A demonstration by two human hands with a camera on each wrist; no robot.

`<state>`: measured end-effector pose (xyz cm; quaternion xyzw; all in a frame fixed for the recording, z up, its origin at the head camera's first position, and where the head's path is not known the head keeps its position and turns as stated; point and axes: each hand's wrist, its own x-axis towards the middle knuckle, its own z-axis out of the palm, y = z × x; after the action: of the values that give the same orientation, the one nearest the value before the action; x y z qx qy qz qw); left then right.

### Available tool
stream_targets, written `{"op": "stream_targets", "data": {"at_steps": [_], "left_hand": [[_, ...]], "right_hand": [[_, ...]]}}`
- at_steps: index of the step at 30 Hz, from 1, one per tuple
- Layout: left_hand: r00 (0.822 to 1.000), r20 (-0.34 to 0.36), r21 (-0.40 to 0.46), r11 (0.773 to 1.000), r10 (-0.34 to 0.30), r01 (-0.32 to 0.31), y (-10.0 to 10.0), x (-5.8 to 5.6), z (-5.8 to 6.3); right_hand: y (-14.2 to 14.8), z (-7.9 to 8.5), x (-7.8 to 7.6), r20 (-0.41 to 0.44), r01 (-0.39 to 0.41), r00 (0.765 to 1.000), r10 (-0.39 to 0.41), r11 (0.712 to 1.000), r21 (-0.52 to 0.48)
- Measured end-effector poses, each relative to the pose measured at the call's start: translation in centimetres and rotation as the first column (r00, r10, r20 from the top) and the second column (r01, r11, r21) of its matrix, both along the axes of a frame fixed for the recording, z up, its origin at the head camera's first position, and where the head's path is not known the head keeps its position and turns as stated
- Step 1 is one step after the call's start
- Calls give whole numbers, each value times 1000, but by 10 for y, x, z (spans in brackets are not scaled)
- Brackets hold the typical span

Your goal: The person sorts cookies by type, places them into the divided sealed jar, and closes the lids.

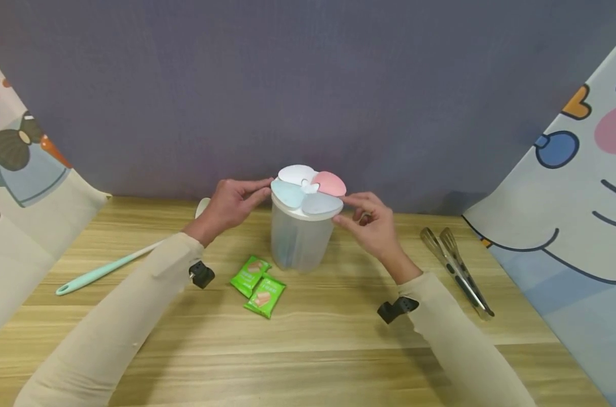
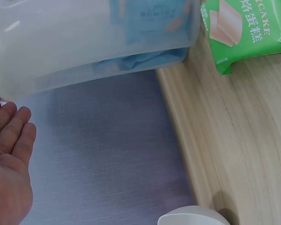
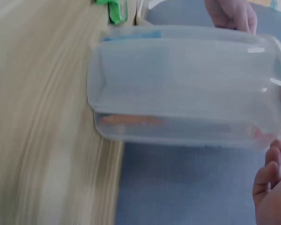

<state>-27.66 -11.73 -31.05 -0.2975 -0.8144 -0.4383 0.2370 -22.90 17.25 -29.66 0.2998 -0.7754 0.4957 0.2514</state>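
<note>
A tall translucent plastic container (image 1: 298, 243) stands upright near the back of the table, topped by a round lid (image 1: 310, 195) with several petal-shaped sections in white, pink, pale blue and grey. My left hand (image 1: 231, 203) holds the lid's left edge with forefinger and thumb. On the opposite side, my right hand (image 1: 371, 223) grips the lid's rim, thumb lower than forefinger. Blue packets (image 2: 154, 21) show through the container's wall in the left wrist view, and an orange strip (image 3: 131, 120) shows low inside it in the right wrist view.
Two green snack packets (image 1: 257, 285) lie in front of the container, one overlapping the other. A long utensil with a mint handle (image 1: 99, 274) and white head lies left, partly behind my left arm. Metal tongs (image 1: 458, 271) rest at right. A grey wall (image 1: 308, 85) rises behind.
</note>
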Motion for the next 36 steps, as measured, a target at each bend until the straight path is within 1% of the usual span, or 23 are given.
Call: {"op": "stream_targets", "data": {"at_steps": [5,8,10,12,14,16,18,19,21,23,25,29,30,32,34,36], "left_hand": [[1000,18,5,1000,15,-15,1,1,0],[999,49,-1,1000,15,-15,0,3,0],[997,80,-4,1000,2,-1,-1,5,2],[992,121,-1,1000,-31,32,-1,8,3],[988,147,-15,998,-52,55,-1,11,5],[984,168,-36,997,-58,65,0,13,5],[983,176,-58,997,-45,56,3,14,6],[983,179,-75,996,-29,43,4,14,6],[982,191,-90,996,-4,22,7,14,5],[982,190,-92,996,3,14,10,14,5],[985,175,-79,997,-5,19,10,13,4],[990,123,-13,997,-69,71,7,13,3],[990,114,2,997,-82,82,7,13,2],[989,103,29,994,-106,103,5,13,0],[987,100,47,992,-123,119,5,12,-2],[986,104,58,990,-131,125,4,12,-3]], "right_hand": [[-5,-3,8,-54,-14,998,13,1000,-23],[-4,-4,5,-52,-45,998,42,998,-48],[-2,-3,-1,-21,-73,997,72,995,-73],[2,-2,-10,39,-109,993,113,990,-90],[5,-1,-20,113,-154,980,163,984,-87],[8,-3,-30,182,-200,961,210,977,-69],[10,-7,-39,231,-248,938,258,966,-68],[10,-10,-42,243,-264,931,274,962,-74],[9,-15,-46,236,-282,925,298,954,-100],[7,-17,-44,217,-269,932,290,955,-123],[3,-13,-34,181,-235,950,255,964,-124],[-8,-1,-10,133,-136,980,148,986,-94],[-11,2,-4,123,-117,984,126,990,-85],[-14,4,3,117,-84,989,92,994,-72],[-16,5,7,115,-67,991,73,996,-54],[-15,5,7,100,-78,992,82,996,-45]]}}
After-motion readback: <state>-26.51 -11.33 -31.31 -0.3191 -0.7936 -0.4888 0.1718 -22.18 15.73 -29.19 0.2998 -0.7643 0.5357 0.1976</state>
